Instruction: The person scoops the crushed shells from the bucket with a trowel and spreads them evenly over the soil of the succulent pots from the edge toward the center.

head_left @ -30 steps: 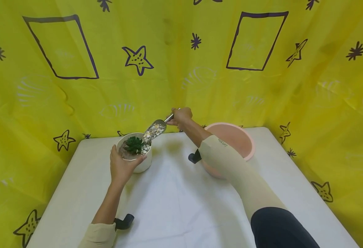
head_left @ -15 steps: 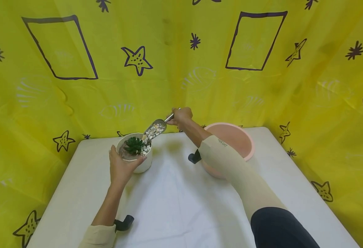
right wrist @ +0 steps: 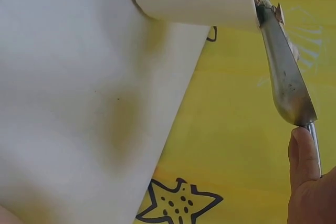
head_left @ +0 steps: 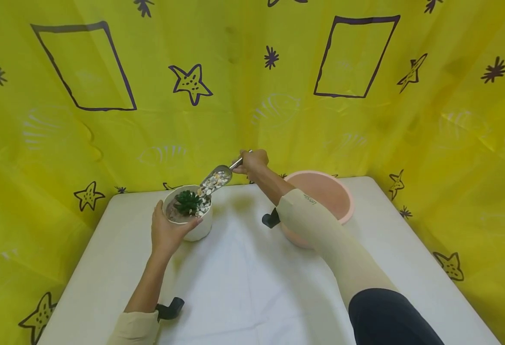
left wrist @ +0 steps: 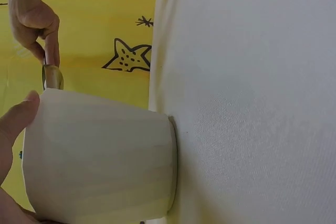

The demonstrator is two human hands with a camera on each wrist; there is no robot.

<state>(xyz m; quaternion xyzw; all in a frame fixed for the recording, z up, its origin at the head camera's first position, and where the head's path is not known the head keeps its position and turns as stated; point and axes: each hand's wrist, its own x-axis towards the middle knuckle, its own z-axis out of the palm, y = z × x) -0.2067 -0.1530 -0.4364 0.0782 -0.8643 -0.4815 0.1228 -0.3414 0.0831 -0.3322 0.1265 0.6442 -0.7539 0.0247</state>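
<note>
My right hand (head_left: 253, 162) grips the handle of a metal scoop (right wrist: 287, 77) that is loaded with pale pebbles (head_left: 216, 181). The scoop tilts down to the left, its tip at the right rim of a white flowerpot (left wrist: 100, 156). In the pot stands a green succulent (head_left: 187, 203), with pebbles (head_left: 203, 207) on its right side and a greyish surface on its left. My left hand (head_left: 168, 233) holds the pot at the left and front of its rim, the thumb toward the front right. The left wrist view shows the pot's base on the table.
A pink basin (head_left: 321, 191) stands on the right of the white table (head_left: 244, 287), partly hidden under my right forearm. Behind the table hangs a yellow curtain (head_left: 235, 120) with dark drawings, close to the back edge. Black wrist mounts (head_left: 171, 308) stick out from both arms.
Pebbles in the scoop have shifted slightly toward its tip, and a few more appear at the pot's right side. Both hands stay nearly in place.
</note>
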